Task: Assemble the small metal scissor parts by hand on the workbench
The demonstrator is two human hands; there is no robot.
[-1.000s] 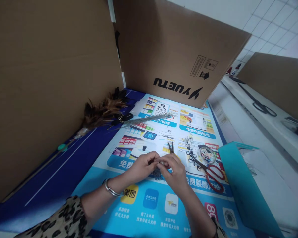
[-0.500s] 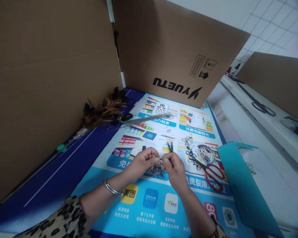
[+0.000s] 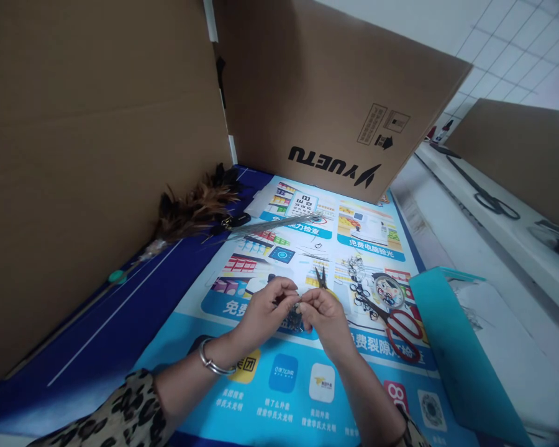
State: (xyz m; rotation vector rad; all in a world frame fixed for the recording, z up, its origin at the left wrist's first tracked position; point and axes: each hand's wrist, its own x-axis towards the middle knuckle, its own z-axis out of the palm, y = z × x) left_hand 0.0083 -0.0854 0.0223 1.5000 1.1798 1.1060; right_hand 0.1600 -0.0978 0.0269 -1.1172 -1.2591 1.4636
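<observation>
The right hand (image 3: 327, 318) has its grip pinched on a small shiny piece (image 3: 297, 307), while the left hand's (image 3: 261, 311) thumb and forefinger meet it from the other side, though I cannot tell whether that grip is closed. The piece sits between the fingertips, above a dark, glinting cluster (image 3: 294, 321) over the printed sheet (image 3: 307, 357). Pliers (image 3: 322, 278) lie just beyond the hands, and red-handled scissors (image 3: 403, 329) to the right.
</observation>
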